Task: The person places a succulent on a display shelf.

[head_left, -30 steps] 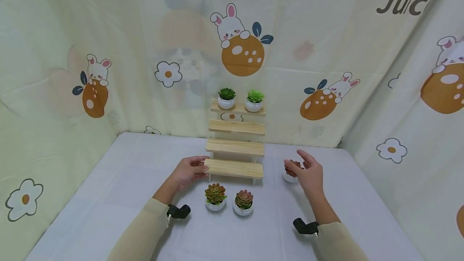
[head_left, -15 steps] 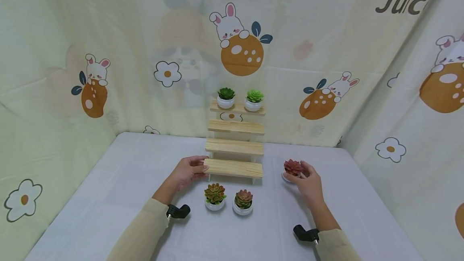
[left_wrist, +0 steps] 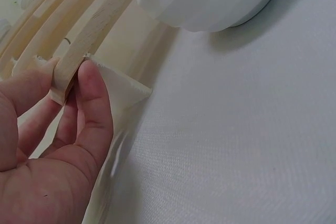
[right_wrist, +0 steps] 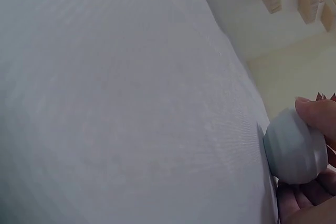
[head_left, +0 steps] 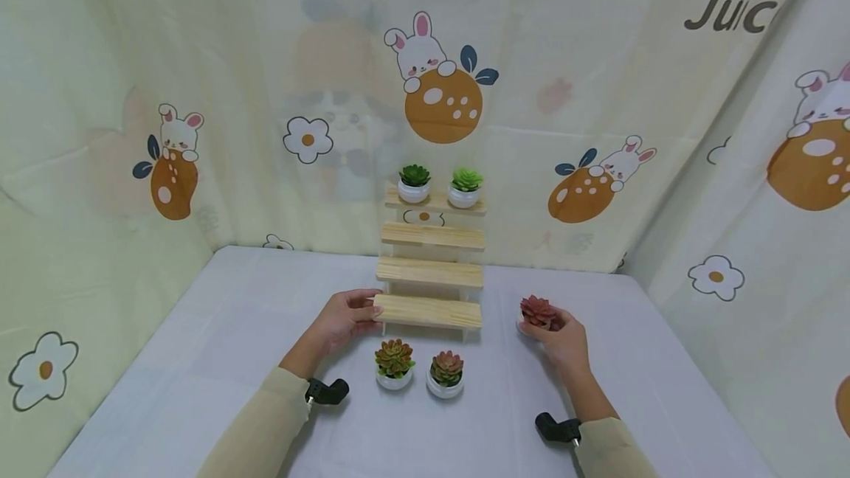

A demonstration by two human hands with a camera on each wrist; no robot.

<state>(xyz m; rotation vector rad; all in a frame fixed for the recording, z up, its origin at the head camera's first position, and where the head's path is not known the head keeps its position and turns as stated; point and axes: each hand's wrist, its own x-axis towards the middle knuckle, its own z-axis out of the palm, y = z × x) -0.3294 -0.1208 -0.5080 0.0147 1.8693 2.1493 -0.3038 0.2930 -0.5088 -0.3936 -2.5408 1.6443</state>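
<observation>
A wooden stepped shelf stands at the middle of the table. My left hand pinches the left end of its lowest board between thumb and fingers. To the right of the shelf, my right hand holds a potted red succulent by its pot. In the right wrist view the white pot appears to rest on the cloth, thumb on one side and fingers on the other. Most of the red leaves are hidden there by the hand.
Dark green and bright green potted succulents stand on the top board. In front of the shelf are a reddish-green succulent and a pinkish one. A printed curtain hangs behind the white-covered table.
My right hand has come down from over the red succulent to the side of its pot and now grips it. My left hand stays at the board's end.
</observation>
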